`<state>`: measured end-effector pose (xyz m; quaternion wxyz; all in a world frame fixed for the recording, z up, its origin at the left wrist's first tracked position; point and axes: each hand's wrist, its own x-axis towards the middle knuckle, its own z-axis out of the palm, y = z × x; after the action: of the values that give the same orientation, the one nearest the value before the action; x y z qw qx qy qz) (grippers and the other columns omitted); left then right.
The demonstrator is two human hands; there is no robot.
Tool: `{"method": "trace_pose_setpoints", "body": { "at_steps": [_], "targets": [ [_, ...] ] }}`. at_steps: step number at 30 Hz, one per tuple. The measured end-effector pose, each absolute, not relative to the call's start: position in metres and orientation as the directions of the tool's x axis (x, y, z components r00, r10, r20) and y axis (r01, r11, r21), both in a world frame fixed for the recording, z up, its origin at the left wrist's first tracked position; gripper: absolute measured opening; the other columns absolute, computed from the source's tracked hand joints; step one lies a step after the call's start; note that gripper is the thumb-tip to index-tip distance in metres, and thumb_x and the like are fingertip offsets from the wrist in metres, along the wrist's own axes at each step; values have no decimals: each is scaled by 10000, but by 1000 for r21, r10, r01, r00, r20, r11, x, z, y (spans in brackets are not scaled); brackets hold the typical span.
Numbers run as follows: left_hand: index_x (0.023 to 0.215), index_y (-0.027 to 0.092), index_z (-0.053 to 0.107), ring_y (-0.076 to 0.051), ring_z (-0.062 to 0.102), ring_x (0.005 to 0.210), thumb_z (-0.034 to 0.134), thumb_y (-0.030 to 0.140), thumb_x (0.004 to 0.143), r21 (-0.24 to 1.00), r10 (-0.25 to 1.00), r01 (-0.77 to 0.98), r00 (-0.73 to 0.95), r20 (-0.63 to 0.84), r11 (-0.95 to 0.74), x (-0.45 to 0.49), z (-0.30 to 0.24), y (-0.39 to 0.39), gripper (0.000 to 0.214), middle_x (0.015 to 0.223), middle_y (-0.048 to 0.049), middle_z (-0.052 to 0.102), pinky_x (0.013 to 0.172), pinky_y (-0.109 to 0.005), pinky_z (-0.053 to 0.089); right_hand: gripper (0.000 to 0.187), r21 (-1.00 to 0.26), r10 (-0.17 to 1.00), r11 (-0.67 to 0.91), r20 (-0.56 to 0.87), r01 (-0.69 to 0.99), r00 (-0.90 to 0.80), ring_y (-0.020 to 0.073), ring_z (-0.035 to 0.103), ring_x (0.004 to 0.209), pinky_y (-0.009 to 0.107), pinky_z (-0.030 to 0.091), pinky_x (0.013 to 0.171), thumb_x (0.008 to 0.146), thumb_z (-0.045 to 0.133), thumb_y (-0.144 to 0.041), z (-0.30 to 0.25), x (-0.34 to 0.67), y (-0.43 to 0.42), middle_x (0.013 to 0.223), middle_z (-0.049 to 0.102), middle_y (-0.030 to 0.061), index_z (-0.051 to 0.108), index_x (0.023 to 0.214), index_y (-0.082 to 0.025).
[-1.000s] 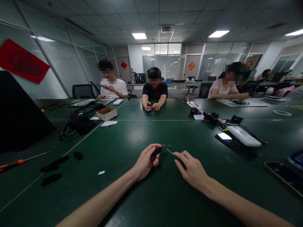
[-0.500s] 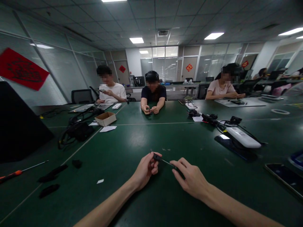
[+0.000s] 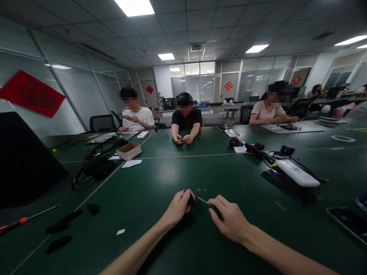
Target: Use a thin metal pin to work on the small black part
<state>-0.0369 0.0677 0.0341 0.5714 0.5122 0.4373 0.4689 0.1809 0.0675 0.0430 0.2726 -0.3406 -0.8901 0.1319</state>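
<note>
My left hand (image 3: 178, 208) is closed around a small black part (image 3: 192, 199), mostly covered by the fingers; its exact kind I cannot make out. In my right hand (image 3: 231, 217) is a screwdriver (image 3: 203, 200), its dark handle under the fingers and its thin metal shaft pointing left. The shaft's tip ends close to the black part; whether they touch I cannot tell. Both hands are above the green table (image 3: 169, 244). A small white scrap (image 3: 120, 232) lies to the left of my left forearm.
At left lie an orange-and-black screwdriver (image 3: 24, 220) and several black pieces (image 3: 59, 244). A cardboard box (image 3: 129, 151) and cables stand further back. On the right are a white power bank (image 3: 298, 172) and a phone (image 3: 348, 225). Three people sit across the table.
My left hand has turned the black part, so less of it shows. The screwdriver's tip has drawn slightly away from it. The whole view has tilted up a little.
</note>
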Motion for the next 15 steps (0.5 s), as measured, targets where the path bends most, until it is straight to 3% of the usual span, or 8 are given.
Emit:
{"method": "trace_pose_setpoints", "body": {
  "at_steps": [6, 15],
  "targets": [
    [824, 156, 462, -67, 330, 376, 316, 574, 858, 995, 973, -86, 229, -21, 41, -25, 28, 99, 444, 554, 11, 463, 346, -165, 216, 237, -304, 650, 759, 417, 577, -635, 84, 461, 629, 204, 356, 553, 925, 370, -241, 41, 180, 99, 873, 527, 32, 531, 1087, -176],
    [815, 165, 451, -38, 257, 379, 421, 525, 857, 984, 978, -170, 210, -17, 54, -27, 20, 104, 363, 544, 65, 303, 346, -142, 174, 220, -278, 666, 746, 323, 605, -672, 74, 441, 592, 194, 312, 522, 923, 371, -246, 32, 183, 95, 781, 535, 10, 571, 979, -174]
  ]
}}
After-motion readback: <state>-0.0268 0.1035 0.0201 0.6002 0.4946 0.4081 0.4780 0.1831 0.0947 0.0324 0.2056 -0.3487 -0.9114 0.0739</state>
